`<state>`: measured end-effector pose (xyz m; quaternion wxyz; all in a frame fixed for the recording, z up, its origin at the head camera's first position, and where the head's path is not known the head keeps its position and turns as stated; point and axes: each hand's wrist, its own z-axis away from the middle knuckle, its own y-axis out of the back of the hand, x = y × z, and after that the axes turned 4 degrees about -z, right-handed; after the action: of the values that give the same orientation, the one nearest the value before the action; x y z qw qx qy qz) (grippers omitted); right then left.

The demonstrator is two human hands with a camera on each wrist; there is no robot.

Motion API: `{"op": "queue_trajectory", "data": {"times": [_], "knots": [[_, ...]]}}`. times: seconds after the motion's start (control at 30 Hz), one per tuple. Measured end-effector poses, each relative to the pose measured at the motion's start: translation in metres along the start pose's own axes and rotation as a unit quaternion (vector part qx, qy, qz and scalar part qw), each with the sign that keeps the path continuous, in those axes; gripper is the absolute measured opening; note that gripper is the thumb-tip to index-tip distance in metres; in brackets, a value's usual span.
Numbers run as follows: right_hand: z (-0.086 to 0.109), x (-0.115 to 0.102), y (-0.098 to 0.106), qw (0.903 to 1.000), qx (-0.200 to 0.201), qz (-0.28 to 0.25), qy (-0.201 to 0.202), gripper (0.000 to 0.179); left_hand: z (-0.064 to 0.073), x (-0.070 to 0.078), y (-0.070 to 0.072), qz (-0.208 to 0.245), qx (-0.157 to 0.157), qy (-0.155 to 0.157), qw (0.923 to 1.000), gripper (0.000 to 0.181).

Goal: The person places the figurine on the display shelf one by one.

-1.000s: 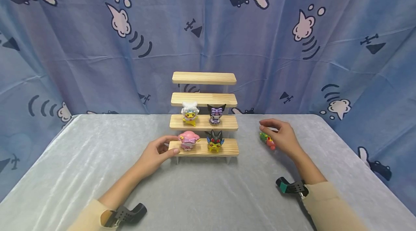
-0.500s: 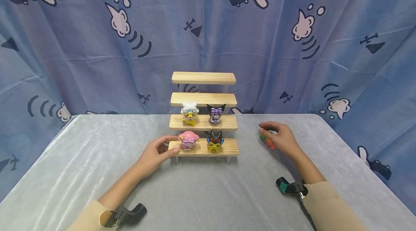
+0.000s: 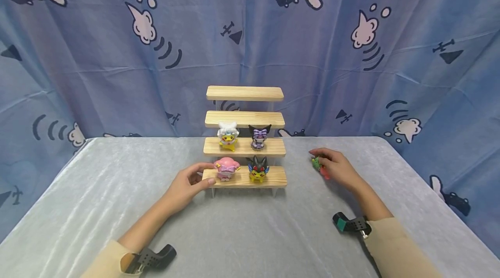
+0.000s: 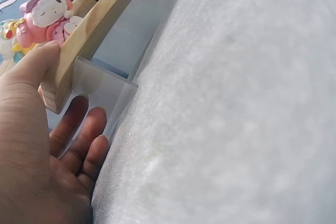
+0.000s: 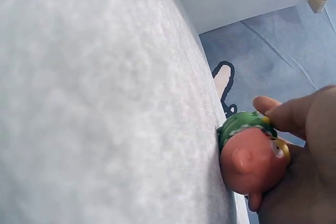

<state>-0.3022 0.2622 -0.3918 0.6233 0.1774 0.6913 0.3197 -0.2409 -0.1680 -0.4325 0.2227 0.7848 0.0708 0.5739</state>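
My right hand (image 3: 339, 169) pinches the green-capped red figurine (image 5: 251, 161) on the grey tablecloth (image 3: 250, 234), right of the tiered wooden display stand (image 3: 245, 93); my left hand (image 3: 185, 186) grips the left end of the stand's bottom shelf (image 3: 241, 180).

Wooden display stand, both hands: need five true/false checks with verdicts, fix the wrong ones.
1. The left hand touches the left end of the bottom board. True.
2. The pink figurine and the black-eared figurine share the bottom board. True.
3. The right hand holds the pink figurine. False: it holds the red-and-green figurine.
4. The white-capped figurine stands left of the purple figurine. True.
5. The purple figurine shares the bottom board. False: it stands one board higher.
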Motion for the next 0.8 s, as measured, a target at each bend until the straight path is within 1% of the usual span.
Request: {"op": "queue_trajectory", "data": {"times": [0.23, 0.43, 0.6, 0.8], "knots": [[0.0002, 0.0017, -0.0002, 0.9994, 0.004, 0.023, 0.026, 0.036, 0.0000, -0.0014, -0.0002, -0.004, 0.003, -0.001, 1.0000, 0.036], [-0.0021, 0.0047, -0.0039, 0.9988, 0.001, 0.048, 0.015, 0.043, 0.0002, -0.0013, 0.0001, -0.002, 0.004, 0.004, 1.0000, 0.036], [-0.0030, 0.0060, -0.0060, 0.9977, -0.002, 0.068, 0.008, 0.044, -0.0001, -0.0003, 0.0001, -0.002, 0.001, 0.003, 1.0000, 0.036], [-0.0030, 0.0076, -0.0057, 0.9975, -0.016, 0.064, 0.023, 0.049, -0.0004, -0.0006, -0.0001, -0.002, 0.001, 0.005, 1.0000, 0.036]]}}
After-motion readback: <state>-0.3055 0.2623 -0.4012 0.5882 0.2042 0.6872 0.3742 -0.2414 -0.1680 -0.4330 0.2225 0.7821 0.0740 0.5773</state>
